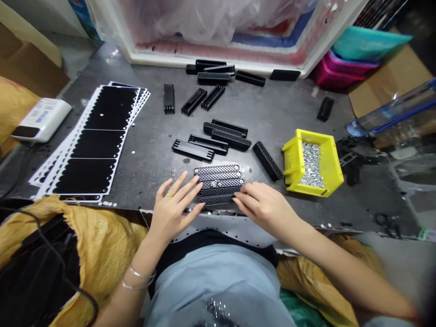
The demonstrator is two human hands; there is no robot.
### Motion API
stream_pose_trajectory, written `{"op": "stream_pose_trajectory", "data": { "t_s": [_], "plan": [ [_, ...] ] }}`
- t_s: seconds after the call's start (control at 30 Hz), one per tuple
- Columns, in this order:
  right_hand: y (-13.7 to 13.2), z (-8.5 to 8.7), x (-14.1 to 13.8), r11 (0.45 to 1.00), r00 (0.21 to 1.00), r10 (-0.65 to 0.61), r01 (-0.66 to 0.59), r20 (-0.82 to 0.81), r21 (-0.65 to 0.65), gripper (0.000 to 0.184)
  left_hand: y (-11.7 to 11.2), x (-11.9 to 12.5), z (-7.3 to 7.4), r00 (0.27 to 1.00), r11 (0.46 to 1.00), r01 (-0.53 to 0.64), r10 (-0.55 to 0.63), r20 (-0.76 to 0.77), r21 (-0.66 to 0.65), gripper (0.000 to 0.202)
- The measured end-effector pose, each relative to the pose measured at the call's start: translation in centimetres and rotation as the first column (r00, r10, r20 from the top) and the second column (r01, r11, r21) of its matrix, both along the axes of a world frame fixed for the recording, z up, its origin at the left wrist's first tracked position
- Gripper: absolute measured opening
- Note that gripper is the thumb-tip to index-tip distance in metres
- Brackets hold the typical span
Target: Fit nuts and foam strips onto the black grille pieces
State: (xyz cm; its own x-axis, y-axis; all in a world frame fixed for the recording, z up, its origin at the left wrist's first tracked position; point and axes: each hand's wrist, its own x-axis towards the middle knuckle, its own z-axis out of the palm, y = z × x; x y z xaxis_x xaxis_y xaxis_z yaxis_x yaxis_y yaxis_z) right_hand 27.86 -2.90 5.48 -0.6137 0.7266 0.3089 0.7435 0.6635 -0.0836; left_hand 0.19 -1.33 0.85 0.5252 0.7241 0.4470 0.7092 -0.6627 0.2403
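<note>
Several black bars with a cross-hatched top [220, 175] lie side by side in a block at the table's front edge. A few small silver nut-like pieces [215, 183] sit loose on the middle of the block, and others are at the bars' right ends. My left hand [173, 206] is spread, its fingertips resting against the left ends of the bars. At the right ends, my right hand [262, 204] is closed in a pinch; whatever is between the fingertips is hidden. To its right stands a yellow bin [291, 170] holding many small silver pieces [311, 163].
More black bars [194, 150] lie beyond the block, with one bar [267, 161] close to the yellow bin. Sheets of black stickers [102, 141] are stacked at left. A white-framed tray [218, 56] borders the back. Yellow sacks [112, 236] stand below the table edge.
</note>
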Motion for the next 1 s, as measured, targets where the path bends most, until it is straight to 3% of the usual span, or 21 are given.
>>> {"op": "stream_pose_trajectory", "data": {
  "t_s": [0.1, 0.23, 0.33, 0.6, 0.67, 0.73, 0.87, 1.0],
  "plan": [
    [1.2, -1.0, -2.5, 0.995, 0.988, -0.054, 0.042, -0.142, -0.088, 0.026, 0.0, 0.0, 0.2, 1.000, 1.000, 0.008, -0.008, -0.008, -0.009, 0.053],
    [2.3, -2.4, -5.2, 0.992, 0.982, -0.086, 0.069, -0.169, -0.106, 0.026, -0.3, -0.1, 0.1, 1.000, 0.998, 0.009, -0.009, 0.016, -0.054, 0.070],
    [2.2, -2.9, -6.3, 0.994, 0.978, -0.042, 0.020, -0.206, -0.111, 0.026, -0.5, 0.1, -0.3, 0.998, 0.997, -0.015, 0.020, 0.059, -0.078, 0.082],
    [0.5, -2.4, -8.0, 0.993, 0.986, 0.096, -0.085, -0.139, 0.084, 0.021, -0.4, 0.5, -0.7, 0.992, 0.991, -0.033, 0.049, 0.121, -0.129, 0.078],
    [0.2, -2.0, -7.5, 0.993, 0.984, 0.102, -0.093, -0.144, 0.067, 0.019, -0.4, 0.4, -0.8, 0.991, 0.990, -0.031, 0.048, 0.125, -0.135, 0.079],
    [0.2, -1.7, -6.5, 0.999, 0.975, 0.038, -0.038, -0.220, 0.004, 0.018, -0.5, 0.4, -0.9, 0.991, 0.991, -0.035, 0.051, 0.127, -0.127, 0.081],
    [1.1, -2.0, -4.2, 0.971, 0.928, -0.228, 0.197, -0.294, -0.133, 0.012, -0.7, 0.7, -1.0, 0.989, 0.995, -0.050, 0.062, 0.136, -0.084, 0.084],
    [1.6, -2.8, -3.9, 0.951, 0.892, -0.270, 0.188, -0.364, -0.243, 0.007, -0.7, 1.2, -1.0, 0.989, 0.992, -0.072, 0.084, 0.123, -0.101, 0.087]
  ]
}}
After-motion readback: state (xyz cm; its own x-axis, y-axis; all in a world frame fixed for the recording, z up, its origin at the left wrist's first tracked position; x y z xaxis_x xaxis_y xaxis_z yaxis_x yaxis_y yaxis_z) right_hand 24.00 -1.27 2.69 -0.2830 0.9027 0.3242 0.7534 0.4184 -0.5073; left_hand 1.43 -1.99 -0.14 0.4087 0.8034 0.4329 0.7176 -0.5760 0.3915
